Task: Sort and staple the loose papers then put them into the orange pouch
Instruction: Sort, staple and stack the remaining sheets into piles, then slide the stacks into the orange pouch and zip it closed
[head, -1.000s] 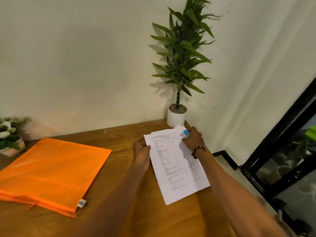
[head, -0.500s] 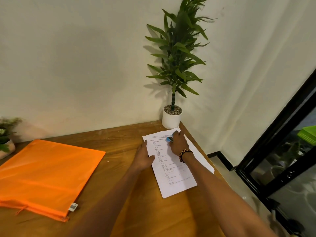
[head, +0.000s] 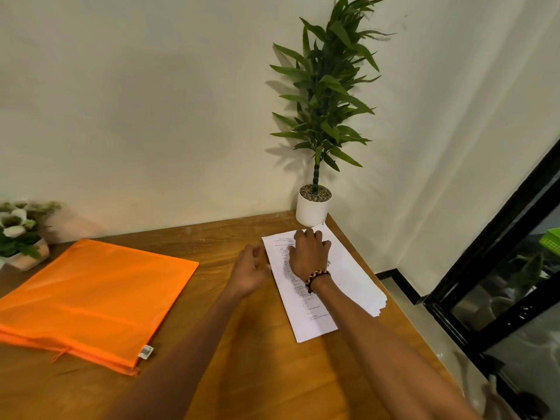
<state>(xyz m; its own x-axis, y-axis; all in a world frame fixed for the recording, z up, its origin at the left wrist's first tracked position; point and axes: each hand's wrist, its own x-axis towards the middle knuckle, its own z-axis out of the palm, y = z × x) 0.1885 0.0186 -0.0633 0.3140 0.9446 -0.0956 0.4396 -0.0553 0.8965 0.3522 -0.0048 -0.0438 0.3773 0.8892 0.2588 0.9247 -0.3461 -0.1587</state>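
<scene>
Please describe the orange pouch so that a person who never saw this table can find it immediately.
Start at the wooden table against the pale wall and look to its left half. The orange pouch lies flat there, with a small flower pot behind it. It is the only bright orange thing, large and rectangular, with a small white tag at its near corner, well apart from the white papers.

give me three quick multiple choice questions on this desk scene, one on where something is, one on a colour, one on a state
1. Where does the white plant pot stand?
A. far right corner of the table
B. on the pouch
C. on the floor

2. What colour is the pouch?
A. blue
B. orange
C. black

3. What is the right hand doing?
A. lifting the pouch
B. holding the pot
C. resting on the papers

Answers: 1 A, the pot sits by the wall at the table's corner; 2 B, it is plainly orange; 3 C, the hand lies on the top sheet.
</scene>
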